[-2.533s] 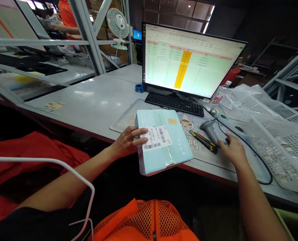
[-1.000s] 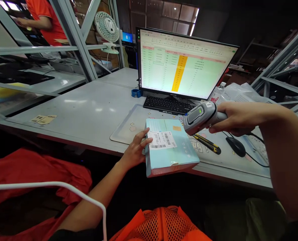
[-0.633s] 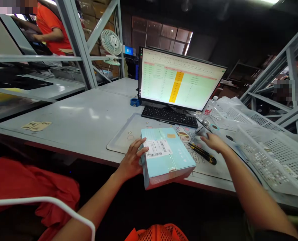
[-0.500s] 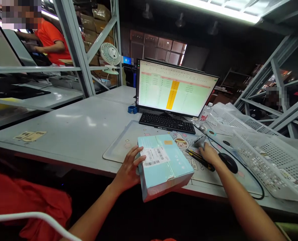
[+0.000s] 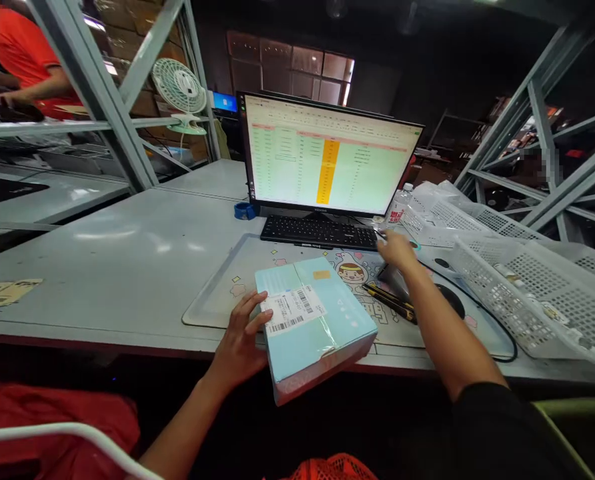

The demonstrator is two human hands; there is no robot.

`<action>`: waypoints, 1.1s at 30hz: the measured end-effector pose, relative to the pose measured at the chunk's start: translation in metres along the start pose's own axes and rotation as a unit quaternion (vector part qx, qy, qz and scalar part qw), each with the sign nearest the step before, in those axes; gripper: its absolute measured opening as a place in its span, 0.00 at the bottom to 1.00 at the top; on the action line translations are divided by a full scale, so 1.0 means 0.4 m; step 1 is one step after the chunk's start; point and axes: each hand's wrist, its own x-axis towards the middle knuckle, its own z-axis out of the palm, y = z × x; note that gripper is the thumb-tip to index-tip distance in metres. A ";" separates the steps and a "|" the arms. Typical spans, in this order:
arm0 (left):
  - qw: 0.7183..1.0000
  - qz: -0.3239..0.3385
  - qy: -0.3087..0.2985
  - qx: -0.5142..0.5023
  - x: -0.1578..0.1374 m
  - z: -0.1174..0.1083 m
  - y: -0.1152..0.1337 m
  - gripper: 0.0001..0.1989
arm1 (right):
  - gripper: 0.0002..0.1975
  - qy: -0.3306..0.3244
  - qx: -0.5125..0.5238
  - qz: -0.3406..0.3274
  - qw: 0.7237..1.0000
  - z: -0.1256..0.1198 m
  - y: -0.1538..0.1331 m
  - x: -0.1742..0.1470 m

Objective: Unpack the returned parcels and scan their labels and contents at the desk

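A light blue cardboard box (image 5: 337, 340) with a white barcode label (image 5: 292, 310) and clear tape lies across the table's front edge, its near end overhanging. My left hand (image 5: 242, 337) grips its left side, with fingertips on the top beside the label. My right hand (image 5: 397, 252) reaches to the right end of the black keyboard (image 5: 317, 231), its fingers pointing at the keys and holding nothing I can see. Under my right wrist, a grey device (image 5: 393, 277) lies on the cartoon desk mat (image 5: 217, 293). Black-and-yellow cutters (image 5: 388, 301) lie beside the box.
A monitor (image 5: 282, 160) showing a spreadsheet stands behind the keyboard, with blue tape (image 5: 245, 211) at its left. White perforated baskets (image 5: 522, 293) line the right side. A black mouse (image 5: 451, 301) is partly behind my right forearm. Another person (image 5: 32, 60) is at far left.
My right hand has let go of the grey device and moved forward to the keyboard's right end. My left hand keeps its hold on the box. The camera view has shifted.
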 end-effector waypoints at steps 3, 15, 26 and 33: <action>1.000 0.003 -0.002 0.004 0.006 0.000 -0.002 0.33 | 0.28 -0.054 0.014 -0.085 0.995 0.055 -0.079 0.070; 1.000 -0.004 0.004 0.007 0.004 -0.001 0.006 0.34 | 0.32 -0.110 -0.004 -0.048 0.993 0.169 -0.183 0.164; 1.000 -0.019 -0.004 0.014 0.002 -0.001 0.008 0.34 | 0.32 -0.089 0.006 -0.036 0.995 0.172 -0.213 0.170; 1.000 -0.021 0.005 0.015 -0.005 0.009 0.008 0.37 | 0.30 -0.127 0.025 -0.015 0.991 0.149 -0.199 0.137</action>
